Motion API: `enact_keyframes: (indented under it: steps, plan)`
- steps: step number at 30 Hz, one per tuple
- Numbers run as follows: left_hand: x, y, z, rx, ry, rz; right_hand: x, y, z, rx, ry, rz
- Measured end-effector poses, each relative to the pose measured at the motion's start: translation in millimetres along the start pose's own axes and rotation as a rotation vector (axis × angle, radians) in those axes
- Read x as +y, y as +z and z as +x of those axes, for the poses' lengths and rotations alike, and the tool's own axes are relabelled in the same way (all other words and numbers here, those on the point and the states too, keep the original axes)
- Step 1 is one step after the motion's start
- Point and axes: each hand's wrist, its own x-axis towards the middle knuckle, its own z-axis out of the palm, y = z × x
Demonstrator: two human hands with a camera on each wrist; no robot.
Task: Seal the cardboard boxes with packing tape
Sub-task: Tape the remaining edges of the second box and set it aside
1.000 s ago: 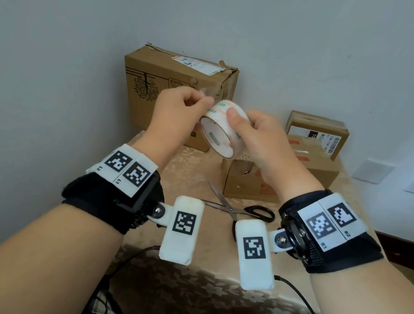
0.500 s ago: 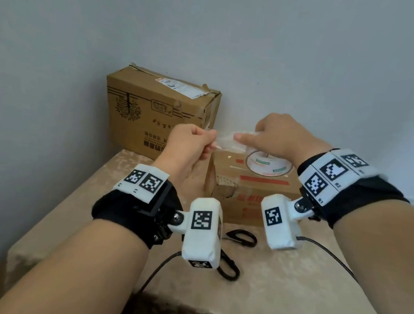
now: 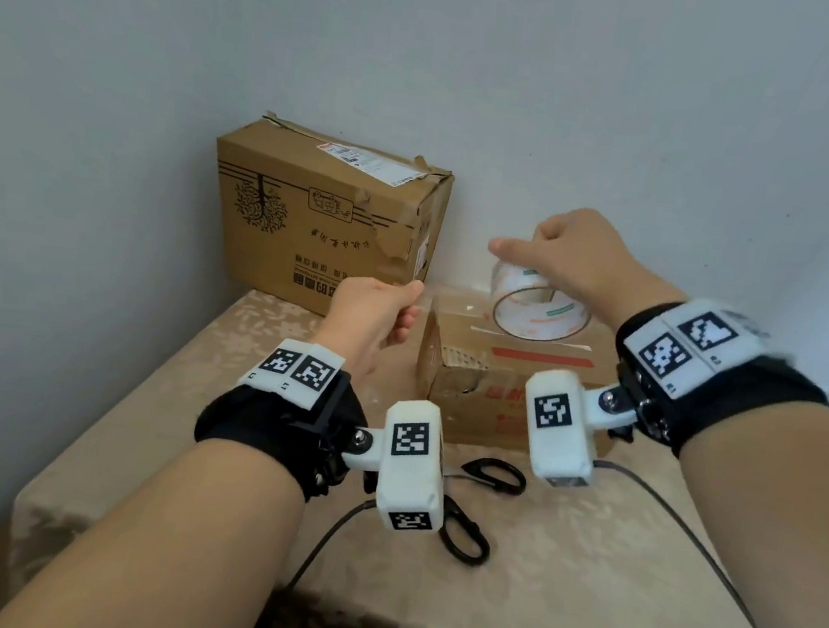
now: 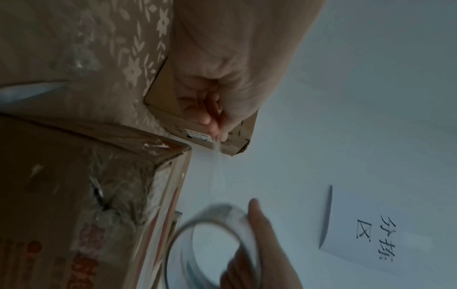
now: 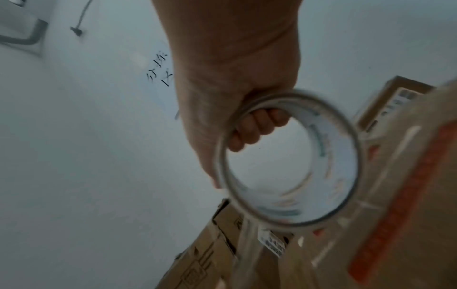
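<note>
A small cardboard box (image 3: 498, 375) with a red stripe sits mid-table. My right hand (image 3: 568, 259) grips a roll of clear packing tape (image 3: 537, 307) just above the box top, fingers curled through its core (image 5: 257, 127). My left hand (image 3: 382, 310) pinches the free end of the tape strip (image 4: 217, 156) at the box's left edge. The clear strip stretches from my left fingertips to the roll (image 4: 217, 240). A larger cardboard box (image 3: 325, 221) stands against the wall behind.
Black-handled scissors (image 3: 479, 502) lie on the beige patterned tablecloth (image 3: 577, 590) in front of the small box, partly hidden by my wrist camera. A cable (image 3: 677, 529) runs over the table on the right. A wall is close behind and on the left.
Both hands lowered from chest height to the small box. The hands have drawn apart, the left going left with the tape end, the right carrying the roll right, so the strip is longer.
</note>
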Motion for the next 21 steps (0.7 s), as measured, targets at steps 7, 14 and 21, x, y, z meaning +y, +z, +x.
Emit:
enact_keyframes:
  steps: [7,14,21]
  plan:
    - [-19.4,-2.5,6.6,0.017,-0.047,0.103,-1.1,-0.6,8.8,-0.154,0.041,-0.503]
    - [-39.4,-0.7,9.2,-0.012,-0.087,0.157,11.8,9.9,-1.6,-0.058,0.094,-0.425]
    - [-45.2,16.2,-1.7,-0.089,-0.01,0.662,27.0,19.9,-10.2,0.068,0.158,-0.162]
